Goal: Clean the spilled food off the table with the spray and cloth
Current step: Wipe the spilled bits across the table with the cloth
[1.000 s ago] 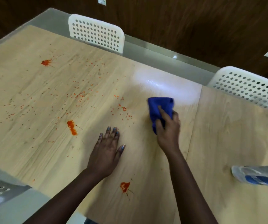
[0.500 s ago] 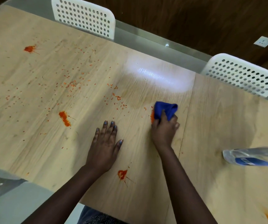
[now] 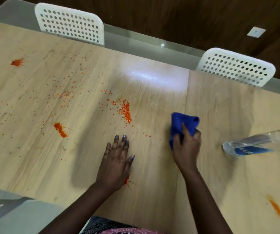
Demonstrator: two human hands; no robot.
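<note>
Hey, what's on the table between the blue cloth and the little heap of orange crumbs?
Bare wood, in the head view: nothing between the blue cloth and the heap of orange crumbs.

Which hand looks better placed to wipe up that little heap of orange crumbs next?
The right hand: it grips the blue cloth, just right of the crumb heap. The left hand lies flat on the table, empty.

a pale wood-grain laminate table [image 3: 34,92], smooth with a glossy sheen where light reflects. a soft, matt blue cloth [image 3: 181,125]. a clear, shiny plastic spray bottle [image 3: 254,144]. two white perforated plastic chair backs [image 3: 70,22], semi-matt. grainy orange food spill [image 3: 125,112].
</note>
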